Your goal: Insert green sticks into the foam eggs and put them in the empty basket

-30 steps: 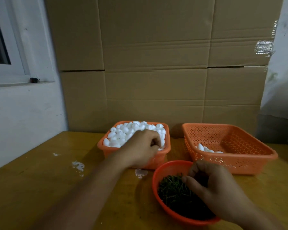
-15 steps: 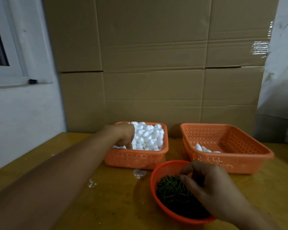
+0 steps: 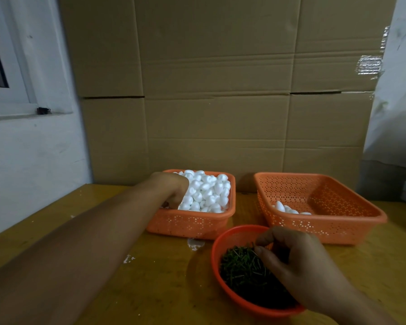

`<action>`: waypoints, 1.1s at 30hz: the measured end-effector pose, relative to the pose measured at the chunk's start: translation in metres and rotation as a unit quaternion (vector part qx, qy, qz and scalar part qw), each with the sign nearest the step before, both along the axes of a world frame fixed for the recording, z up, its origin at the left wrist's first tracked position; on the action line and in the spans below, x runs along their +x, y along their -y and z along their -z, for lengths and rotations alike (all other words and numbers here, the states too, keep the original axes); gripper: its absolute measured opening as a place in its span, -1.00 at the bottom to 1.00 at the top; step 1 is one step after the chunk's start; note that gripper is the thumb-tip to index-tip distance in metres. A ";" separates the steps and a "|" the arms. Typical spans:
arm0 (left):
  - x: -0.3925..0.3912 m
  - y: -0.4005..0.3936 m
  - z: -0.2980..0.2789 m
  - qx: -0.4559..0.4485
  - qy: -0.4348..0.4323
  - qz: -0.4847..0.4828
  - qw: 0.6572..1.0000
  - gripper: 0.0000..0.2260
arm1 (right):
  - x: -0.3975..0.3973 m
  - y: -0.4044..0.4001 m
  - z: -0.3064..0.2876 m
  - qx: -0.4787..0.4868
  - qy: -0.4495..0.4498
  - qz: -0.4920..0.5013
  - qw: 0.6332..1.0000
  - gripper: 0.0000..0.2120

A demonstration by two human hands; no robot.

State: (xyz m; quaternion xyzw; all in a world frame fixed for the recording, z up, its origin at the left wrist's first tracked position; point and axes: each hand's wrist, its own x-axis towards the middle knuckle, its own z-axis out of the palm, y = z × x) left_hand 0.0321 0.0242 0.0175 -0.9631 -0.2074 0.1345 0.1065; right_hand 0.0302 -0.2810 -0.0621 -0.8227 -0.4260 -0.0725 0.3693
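White foam eggs [image 3: 205, 192] heap the centre basket [image 3: 192, 225], where the left hand [image 3: 174, 188] digs in, fingers curled; whether it grips one I cannot tell. Lower right, the right hand [image 3: 298, 261] pinches at green sticks [image 3: 242, 270] in the bowl [image 3: 223, 240]. A loose pinch could drop or tangle sticks. Two baskets, one bowl; roughly four eggs sit in the right basket [image 3: 338, 231].

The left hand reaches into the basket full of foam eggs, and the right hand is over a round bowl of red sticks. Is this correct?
Not quite: the head view shows the sticks in the bowl are green, not red. The left hand is in the full basket; the right hand is over the bowl.
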 end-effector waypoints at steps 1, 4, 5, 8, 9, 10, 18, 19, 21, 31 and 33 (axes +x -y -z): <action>0.000 0.000 0.002 0.006 0.006 0.001 1.000 -0.48 | 0.000 0.000 0.000 0.002 0.001 0.001 1.000 -0.97; 0.001 0.000 0.005 0.018 0.005 0.019 1.000 -0.48 | 0.001 0.000 0.000 0.006 0.007 0.006 1.000 -0.97; -0.001 -0.001 0.004 0.015 0.005 0.022 1.000 -0.50 | 0.001 0.000 0.000 0.006 0.007 0.006 1.000 -0.97; -0.003 -0.003 0.003 -0.003 0.014 0.021 1.000 -0.78 | 0.001 0.000 0.000 0.006 0.011 0.005 1.000 -0.95; -0.004 -0.004 0.002 -0.009 0.029 0.024 0.999 -0.85 | 0.000 0.000 0.000 0.005 0.013 0.005 1.000 -0.95; -0.004 -0.006 0.004 -0.014 0.042 0.029 0.999 -0.77 | 0.000 0.000 0.000 0.005 0.015 0.004 1.000 -0.94; -0.015 0.001 0.021 -0.162 0.340 0.081 0.923 -0.89 | -0.001 -0.001 -0.002 -0.010 0.012 0.009 1.000 -0.93; -0.019 0.006 0.024 -0.191 0.382 0.087 0.900 -0.89 | -0.001 -0.001 -0.001 -0.017 0.012 0.014 1.000 -0.93; -0.028 0.018 0.029 -0.255 0.435 0.107 0.857 -0.87 | 0.000 -0.002 -0.001 -0.032 0.007 0.023 0.999 -0.91; -0.055 0.081 0.049 -0.435 0.455 0.223 0.744 -0.73 | 0.000 -0.005 -0.003 -0.162 -0.018 0.024 0.986 -0.91; -0.056 0.089 0.054 -0.441 0.438 0.232 0.749 -0.75 | -0.002 -0.005 -0.004 -0.192 -0.029 0.034 0.980 -0.85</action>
